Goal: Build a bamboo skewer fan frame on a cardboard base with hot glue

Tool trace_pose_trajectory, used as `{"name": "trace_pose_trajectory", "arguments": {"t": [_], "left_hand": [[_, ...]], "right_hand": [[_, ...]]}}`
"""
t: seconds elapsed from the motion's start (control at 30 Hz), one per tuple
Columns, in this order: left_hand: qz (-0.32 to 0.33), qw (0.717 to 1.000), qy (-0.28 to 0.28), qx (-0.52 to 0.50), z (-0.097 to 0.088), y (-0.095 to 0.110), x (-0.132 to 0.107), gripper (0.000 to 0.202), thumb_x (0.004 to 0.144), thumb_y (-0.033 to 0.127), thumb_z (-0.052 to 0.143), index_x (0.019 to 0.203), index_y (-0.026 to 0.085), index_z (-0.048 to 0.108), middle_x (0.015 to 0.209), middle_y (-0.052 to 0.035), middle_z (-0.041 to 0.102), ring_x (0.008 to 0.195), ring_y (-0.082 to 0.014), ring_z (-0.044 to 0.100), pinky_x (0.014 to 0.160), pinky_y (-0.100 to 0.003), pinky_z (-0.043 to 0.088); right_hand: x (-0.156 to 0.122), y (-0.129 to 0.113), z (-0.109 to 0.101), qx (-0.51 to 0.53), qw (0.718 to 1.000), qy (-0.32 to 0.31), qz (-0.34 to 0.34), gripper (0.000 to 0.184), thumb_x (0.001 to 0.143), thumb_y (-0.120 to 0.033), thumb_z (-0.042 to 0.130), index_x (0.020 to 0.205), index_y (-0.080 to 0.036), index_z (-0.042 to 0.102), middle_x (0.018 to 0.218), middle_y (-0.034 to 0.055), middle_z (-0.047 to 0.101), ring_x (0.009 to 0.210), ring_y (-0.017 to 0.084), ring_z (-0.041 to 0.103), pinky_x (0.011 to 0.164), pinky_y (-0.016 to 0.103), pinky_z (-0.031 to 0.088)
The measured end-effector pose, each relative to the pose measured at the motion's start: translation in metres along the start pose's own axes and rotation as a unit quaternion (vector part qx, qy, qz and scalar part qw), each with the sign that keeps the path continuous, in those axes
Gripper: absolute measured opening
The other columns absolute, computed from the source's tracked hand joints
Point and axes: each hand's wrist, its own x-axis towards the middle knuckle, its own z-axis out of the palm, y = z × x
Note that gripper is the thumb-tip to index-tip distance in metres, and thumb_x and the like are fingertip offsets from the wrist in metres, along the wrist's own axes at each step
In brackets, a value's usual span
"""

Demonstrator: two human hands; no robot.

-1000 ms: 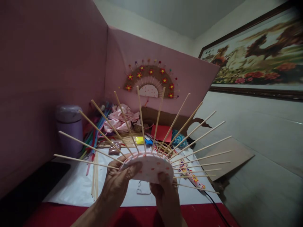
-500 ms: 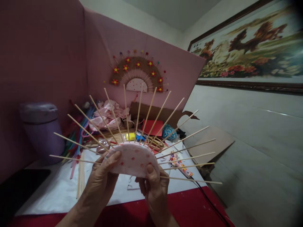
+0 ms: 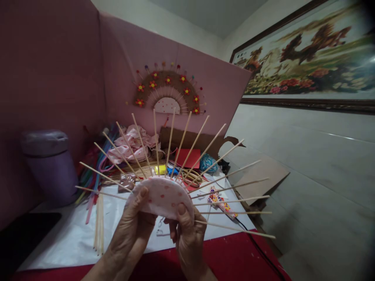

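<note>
Between my two hands is a half-round, fabric-covered piece (image 3: 164,199), pale pink with reddish spots. Several thin wooden sticks (image 3: 202,158) fan out from its curved edge. My left hand (image 3: 131,218) grips the left end, thumb on the front face and fingers behind. At the right end, my right hand (image 3: 187,230) pinches the lower corner with the thumb in front; its other fingers are curled behind and partly hidden. The piece is held up above the white-covered table and tilts down slightly to the right.
A finished-looking fan decoration (image 3: 166,89) with red flowers hangs on the pink board (image 3: 211,78). On the table lie a flower-patterned glue gun (image 3: 221,203), loose sticks (image 3: 99,226), crumpled pink cloth (image 3: 131,142), blue yarn (image 3: 208,162) and red paper (image 3: 187,158). A purple bin (image 3: 49,168) stands left.
The half-round piece has turned a little clockwise in my hands, its right-hand sticks dipping lower. Both hands keep their hold. The view has shifted slightly.
</note>
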Motion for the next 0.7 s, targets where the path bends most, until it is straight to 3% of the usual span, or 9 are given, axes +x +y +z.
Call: {"name": "trace_pose_trajectory", "arguments": {"t": [0.07,0.17,0.3,0.4,0.5,0.6,0.7], "left_hand": [[-0.035,0.999,-0.001,-0.016,0.004,-0.001,-0.003,0.019,0.071,0.024,0.07,0.087,0.016,0.065,0.077,-0.0056,0.069,0.06,-0.0181,0.062,0.043,-0.024,0.049],[-0.083,0.995,0.03,-0.049,0.011,0.0,-0.007,0.01,0.075,0.019,0.065,0.084,0.015,0.064,0.074,-0.0068,0.069,0.064,-0.0207,0.065,0.047,-0.027,0.052],[-0.074,0.991,0.077,-0.076,0.017,0.002,-0.01,0.009,0.074,0.008,0.061,0.081,0.014,0.062,0.071,-0.0045,0.068,0.067,-0.0205,0.067,0.052,-0.028,0.056],[-0.074,0.991,0.075,-0.078,0.017,0.001,-0.009,0.011,0.074,0.006,0.058,0.081,0.013,0.062,0.069,-0.0051,0.067,0.065,-0.0211,0.067,0.05,-0.029,0.057],[-0.062,0.992,0.068,-0.09,0.013,0.004,-0.006,0.012,0.075,0.005,0.055,0.08,0.013,0.063,0.068,-0.0049,0.068,0.063,-0.0206,0.067,0.054,-0.031,0.058],[-0.066,0.988,0.088,-0.105,0.007,0.011,0.0,0.017,0.079,0.005,0.049,0.083,0.013,0.064,0.068,-0.0056,0.07,0.06,-0.019,0.067,0.062,-0.033,0.058],[-0.076,0.987,0.084,-0.11,0.003,0.017,0.005,0.024,0.08,0.004,0.048,0.093,0.014,0.065,0.067,-0.0043,0.07,0.059,-0.0167,0.067,0.069,-0.034,0.057]], "right_hand": [[-0.001,0.003,0.0,-0.007,1.0,-0.007,-0.018,0.025,0.082,-0.038,0.057,0.073,-0.015,0.058,0.05,-0.0028,0.051,0.037,0.004,0.038,0.034,0.016,0.026],[-0.003,0.007,-0.001,-0.031,0.999,-0.022,-0.034,0.023,0.084,-0.036,0.055,0.073,-0.016,0.058,0.047,-0.0046,0.044,0.038,0.005,0.037,0.035,0.017,0.027],[-0.007,0.012,0.0,-0.064,0.995,-0.038,-0.062,0.025,0.085,-0.036,0.053,0.08,-0.014,0.064,0.045,-0.0037,0.045,0.037,0.006,0.037,0.036,0.02,0.027],[-0.01,0.011,0.003,-0.094,0.992,-0.031,-0.082,0.034,0.085,-0.038,0.051,0.104,-0.013,0.064,0.044,-0.0034,0.046,0.037,0.008,0.039,0.038,0.022,0.03],[-0.012,0.005,0.005,-0.15,0.983,-0.04,-0.098,0.036,0.086,-0.04,0.049,0.107,-0.014,0.064,0.049,0.0001,0.052,0.04,0.012,0.044,0.039,0.024,0.035],[-0.01,-0.008,0.002,-0.227,0.949,-0.098,-0.197,0.041,0.078,-0.044,0.06,0.109,-0.018,0.063,0.071,0.0069,0.063,0.062,0.02,0.059,0.058,0.032,0.05],[0.003,-0.024,-0.004,-0.273,0.903,-0.187,-0.274,0.036,0.079,-0.043,0.059,0.109,-0.024,0.062,0.093,0.0089,0.065,0.086,0.024,0.062,0.076,0.035,0.052]]}}
